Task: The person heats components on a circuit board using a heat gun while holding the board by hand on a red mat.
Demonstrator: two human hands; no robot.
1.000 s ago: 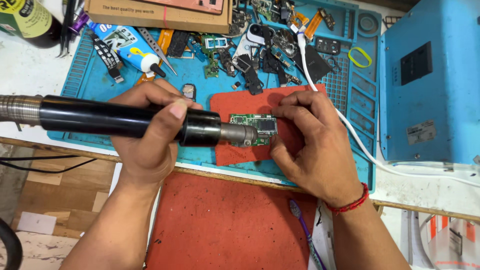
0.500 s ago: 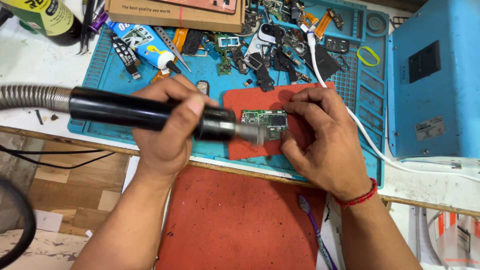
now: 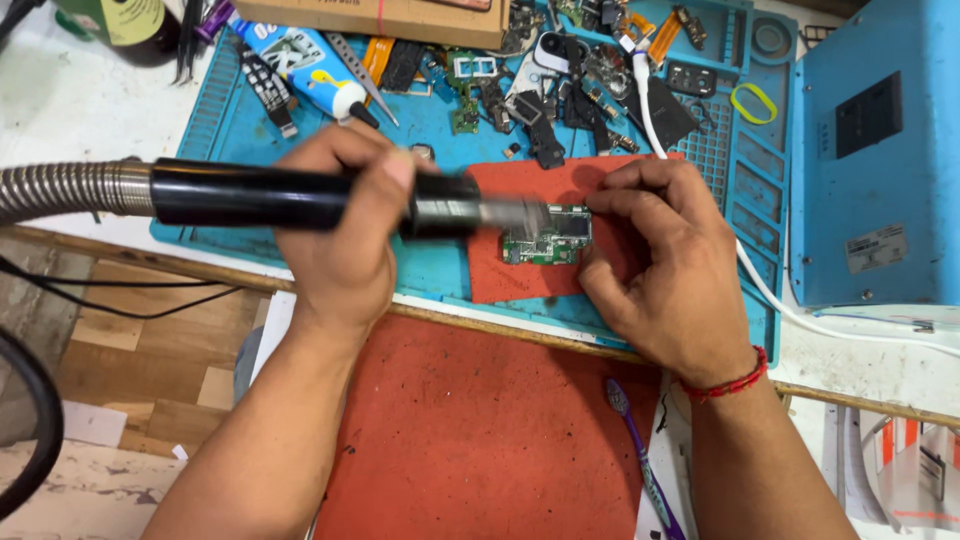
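Small green rectangular circuit board (image 3: pixel 548 238) lies flat on red mat (image 3: pixel 520 275). Left hand (image 3: pixel 345 240) is clamped around black hot-air wand (image 3: pixel 300 198); right hand (image 3: pixel 665 270) fingertips pin the board's right edge.

FREE: red mat (image 3: pixel 480 430) in the lower centre lay open, only a purple toothbrush (image 3: pixel 640 460) at its right edge | BLOCKED: upper centre of the blue mat (image 3: pixel 240 130) was crowded with loose parts (image 3: pixel 560 80) and a glue tube (image 3: pixel 300 65) | RIGHT: blue box (image 3: pixel 880 150) walled off the frame's right side, white cable (image 3: pixel 760 285) ran beside it
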